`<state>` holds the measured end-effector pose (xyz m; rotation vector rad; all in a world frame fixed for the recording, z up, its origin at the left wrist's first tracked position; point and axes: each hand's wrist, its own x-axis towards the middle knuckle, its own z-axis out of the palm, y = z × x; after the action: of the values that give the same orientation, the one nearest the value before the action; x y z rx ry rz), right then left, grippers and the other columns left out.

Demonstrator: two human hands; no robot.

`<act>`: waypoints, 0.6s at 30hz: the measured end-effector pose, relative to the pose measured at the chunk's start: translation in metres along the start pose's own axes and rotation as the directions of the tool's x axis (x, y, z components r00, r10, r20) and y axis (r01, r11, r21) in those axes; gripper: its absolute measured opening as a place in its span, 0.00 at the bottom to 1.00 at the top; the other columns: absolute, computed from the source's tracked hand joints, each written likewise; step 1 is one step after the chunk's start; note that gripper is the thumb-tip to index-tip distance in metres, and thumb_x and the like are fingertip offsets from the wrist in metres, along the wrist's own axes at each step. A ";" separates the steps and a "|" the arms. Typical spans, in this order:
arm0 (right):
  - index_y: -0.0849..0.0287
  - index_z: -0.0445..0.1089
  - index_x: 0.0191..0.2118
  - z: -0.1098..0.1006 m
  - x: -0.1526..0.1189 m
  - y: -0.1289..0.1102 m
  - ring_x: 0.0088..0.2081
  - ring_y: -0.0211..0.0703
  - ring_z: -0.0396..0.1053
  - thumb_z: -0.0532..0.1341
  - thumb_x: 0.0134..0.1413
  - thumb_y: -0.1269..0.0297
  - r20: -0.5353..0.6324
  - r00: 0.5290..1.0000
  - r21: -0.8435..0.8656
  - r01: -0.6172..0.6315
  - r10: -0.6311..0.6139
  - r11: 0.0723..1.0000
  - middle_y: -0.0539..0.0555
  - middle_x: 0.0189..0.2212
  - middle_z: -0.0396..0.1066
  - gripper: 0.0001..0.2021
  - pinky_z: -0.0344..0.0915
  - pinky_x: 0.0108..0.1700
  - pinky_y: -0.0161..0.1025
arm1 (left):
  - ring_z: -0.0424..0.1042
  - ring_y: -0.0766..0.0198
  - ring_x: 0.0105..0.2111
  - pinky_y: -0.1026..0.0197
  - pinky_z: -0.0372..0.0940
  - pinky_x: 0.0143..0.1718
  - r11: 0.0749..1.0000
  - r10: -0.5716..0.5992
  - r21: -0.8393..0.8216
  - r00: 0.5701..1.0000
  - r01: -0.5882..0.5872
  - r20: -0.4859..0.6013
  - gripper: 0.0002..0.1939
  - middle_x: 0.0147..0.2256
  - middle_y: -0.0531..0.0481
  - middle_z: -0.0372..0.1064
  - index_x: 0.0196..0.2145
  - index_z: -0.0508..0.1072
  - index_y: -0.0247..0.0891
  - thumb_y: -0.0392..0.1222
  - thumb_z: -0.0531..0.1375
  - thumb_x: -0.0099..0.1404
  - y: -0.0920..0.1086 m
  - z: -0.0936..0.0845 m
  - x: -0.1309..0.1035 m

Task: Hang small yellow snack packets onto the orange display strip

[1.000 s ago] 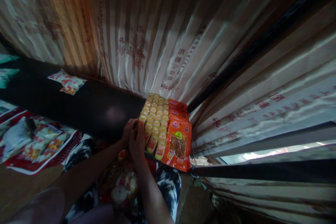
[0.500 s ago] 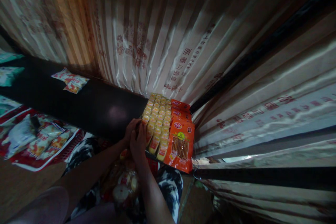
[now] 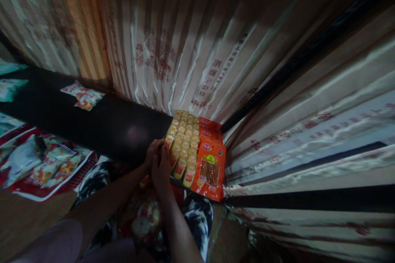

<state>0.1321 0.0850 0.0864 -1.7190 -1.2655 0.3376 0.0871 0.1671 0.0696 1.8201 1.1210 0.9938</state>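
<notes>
1. My left grip (image 3: 152, 155) and right grip (image 3: 161, 169) are close together at the left edge of the yellow packets (image 3: 184, 144). The fingers of both are bunched and turned inward. I cannot tell whether they are pinching a packet or only pressed against it; my hands cover that spot.

2. The yellow packets lie in tight rows at the right end of the black tabletop (image 3: 125, 129). Just beside them, on the right, the orange bags (image 3: 210, 170) overlap in a column.

3. Against the frame half a second ago, my hands have barely moved, and the rows look the same. The whole view has slid a little.

4. The curtain (image 3: 182, 61) has changed at my right: the bright gap that showed low between its folds a second ago has narrowed almost to nothing.

5. Two snack bags (image 3: 84, 95) still lie on the tabletop, well apart from my hands. The red basket (image 3: 72, 181) of more bags stays at the lower left.

6. A clear bag (image 3: 145, 218) of round items sits in my lap, below my forearms, too dim for me to make out more.
</notes>
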 end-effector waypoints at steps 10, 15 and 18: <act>0.63 0.62 0.57 -0.040 -0.001 -0.021 0.60 0.44 0.57 0.47 0.60 0.67 0.014 0.992 0.002 0.129 -0.129 0.992 0.61 0.58 0.61 0.21 0.55 0.61 0.48 | 0.67 0.59 0.46 0.52 0.62 0.53 0.988 0.065 0.148 0.992 -0.048 -0.108 0.14 0.42 0.45 0.70 0.41 0.70 0.38 0.40 0.47 0.64 0.001 0.001 -0.002; 0.65 0.59 0.59 -0.069 0.019 -0.009 0.64 0.47 0.48 0.45 0.62 0.68 -0.023 0.975 -0.177 0.215 -0.223 0.960 0.62 0.61 0.57 0.22 0.52 0.62 0.53 | 0.56 0.62 0.60 0.51 0.49 0.62 0.999 0.047 0.031 0.987 -0.043 -0.155 0.21 0.56 0.41 0.62 0.52 0.65 0.34 0.41 0.41 0.68 0.003 0.009 0.014; 0.69 0.60 0.58 -0.084 0.038 0.007 0.66 0.53 0.42 0.46 0.62 0.65 -0.013 0.970 -0.364 0.222 -0.244 0.904 0.67 0.61 0.55 0.22 0.50 0.62 0.56 | 0.51 0.62 0.62 0.52 0.48 0.63 0.990 -0.082 -0.123 0.991 0.068 -0.108 0.24 0.60 0.42 0.57 0.57 0.61 0.34 0.45 0.39 0.69 0.016 0.015 0.032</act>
<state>0.2098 0.0740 0.1361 -1.8360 -1.5431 -0.0950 0.1154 0.1889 0.0851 1.6326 1.1638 1.1063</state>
